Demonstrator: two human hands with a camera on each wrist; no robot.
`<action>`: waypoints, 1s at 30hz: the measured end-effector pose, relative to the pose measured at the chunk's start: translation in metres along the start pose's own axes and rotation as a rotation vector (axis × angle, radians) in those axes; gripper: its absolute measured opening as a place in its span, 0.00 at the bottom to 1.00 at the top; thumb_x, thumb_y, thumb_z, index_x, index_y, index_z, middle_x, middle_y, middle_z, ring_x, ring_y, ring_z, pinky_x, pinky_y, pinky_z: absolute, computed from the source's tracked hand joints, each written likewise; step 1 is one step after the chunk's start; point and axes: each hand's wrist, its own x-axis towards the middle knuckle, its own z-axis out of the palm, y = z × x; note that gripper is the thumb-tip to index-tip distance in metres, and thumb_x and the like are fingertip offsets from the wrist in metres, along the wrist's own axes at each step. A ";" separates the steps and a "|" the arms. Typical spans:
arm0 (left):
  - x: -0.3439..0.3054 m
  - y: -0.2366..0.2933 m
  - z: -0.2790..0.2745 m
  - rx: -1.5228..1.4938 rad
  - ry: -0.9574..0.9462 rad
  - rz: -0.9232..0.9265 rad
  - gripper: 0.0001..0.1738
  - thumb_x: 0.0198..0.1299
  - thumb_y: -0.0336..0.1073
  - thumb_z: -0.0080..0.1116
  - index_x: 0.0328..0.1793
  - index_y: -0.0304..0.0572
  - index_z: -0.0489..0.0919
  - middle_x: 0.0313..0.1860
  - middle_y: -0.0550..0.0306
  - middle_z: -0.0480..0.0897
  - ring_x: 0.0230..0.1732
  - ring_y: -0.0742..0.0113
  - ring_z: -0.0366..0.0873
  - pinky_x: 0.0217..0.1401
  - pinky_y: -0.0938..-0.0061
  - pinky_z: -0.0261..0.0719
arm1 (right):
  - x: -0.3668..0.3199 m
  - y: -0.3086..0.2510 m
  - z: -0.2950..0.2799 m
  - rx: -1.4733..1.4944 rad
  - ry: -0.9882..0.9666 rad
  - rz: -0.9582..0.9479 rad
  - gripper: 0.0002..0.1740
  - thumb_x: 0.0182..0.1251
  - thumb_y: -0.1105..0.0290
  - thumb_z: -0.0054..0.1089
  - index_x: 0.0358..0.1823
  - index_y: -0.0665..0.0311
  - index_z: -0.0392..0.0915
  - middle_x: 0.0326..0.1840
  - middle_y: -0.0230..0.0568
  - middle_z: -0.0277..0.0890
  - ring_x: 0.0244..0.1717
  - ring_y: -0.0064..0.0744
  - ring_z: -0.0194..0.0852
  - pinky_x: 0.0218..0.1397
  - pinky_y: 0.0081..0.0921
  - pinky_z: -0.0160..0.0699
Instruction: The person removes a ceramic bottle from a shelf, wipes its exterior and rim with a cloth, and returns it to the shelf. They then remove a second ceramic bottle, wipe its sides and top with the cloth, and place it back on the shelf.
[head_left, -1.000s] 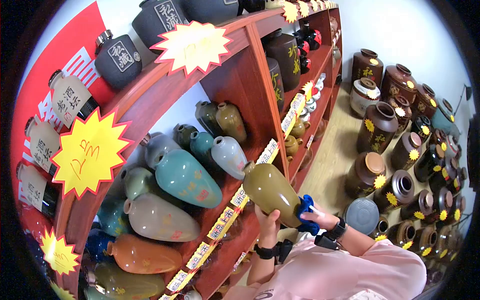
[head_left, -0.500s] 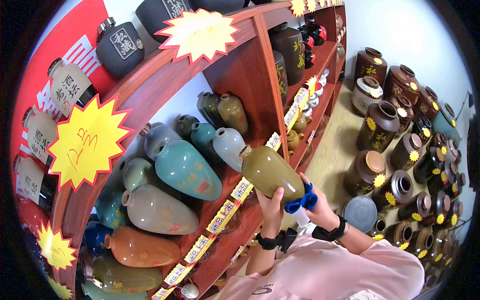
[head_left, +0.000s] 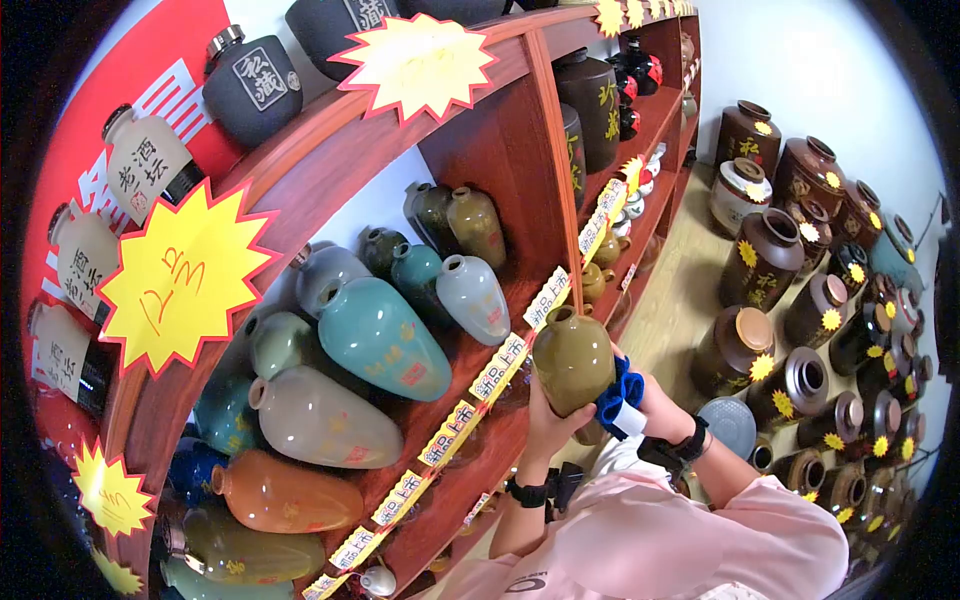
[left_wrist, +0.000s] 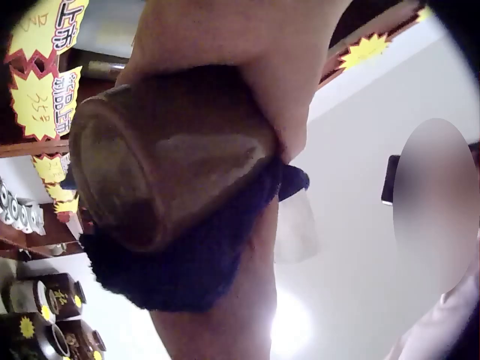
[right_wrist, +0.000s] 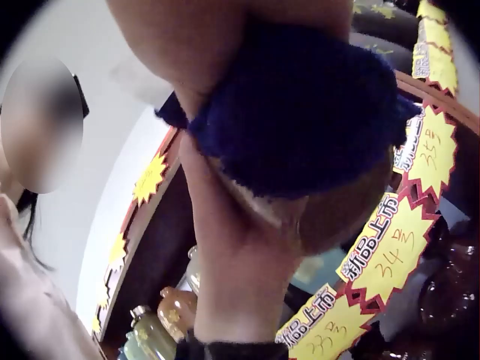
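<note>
An olive-green glazed wine jar (head_left: 574,362) with a narrow neck is held up in front of the shelf, its mouth pointing up and away. My left hand (head_left: 548,425) grips it low on the left side, thumb across the front. With my right hand (head_left: 655,405) I hold a dark blue cloth (head_left: 622,390) with a white tag against the jar's lower right side. In the left wrist view the round base of the jar (left_wrist: 116,176) faces the camera, with the cloth (left_wrist: 187,266) beneath it. The cloth hides much of the jar in the right wrist view.
Glazed jars, including a teal one (head_left: 385,335) and an orange one (head_left: 290,495), fill the wooden shelf (head_left: 500,130) on the left. Yellow price labels (head_left: 450,430) line its edge. Brown jars (head_left: 770,260) stand on the floor at right.
The jar has swung from a slant toward the left to more upright, its mouth moving right. My right hand shifted the cloth from round the base to the jar's lower right side.
</note>
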 end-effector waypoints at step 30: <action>-0.020 -0.045 -0.001 0.092 0.307 0.137 0.45 0.39 0.48 0.71 0.61 0.35 0.63 0.58 0.52 0.65 0.59 0.61 0.63 0.61 0.65 0.62 | 0.002 -0.001 0.009 0.299 0.110 0.174 0.33 0.54 0.75 0.64 0.62 0.62 0.59 0.45 0.25 0.67 0.46 0.17 0.64 0.52 0.20 0.66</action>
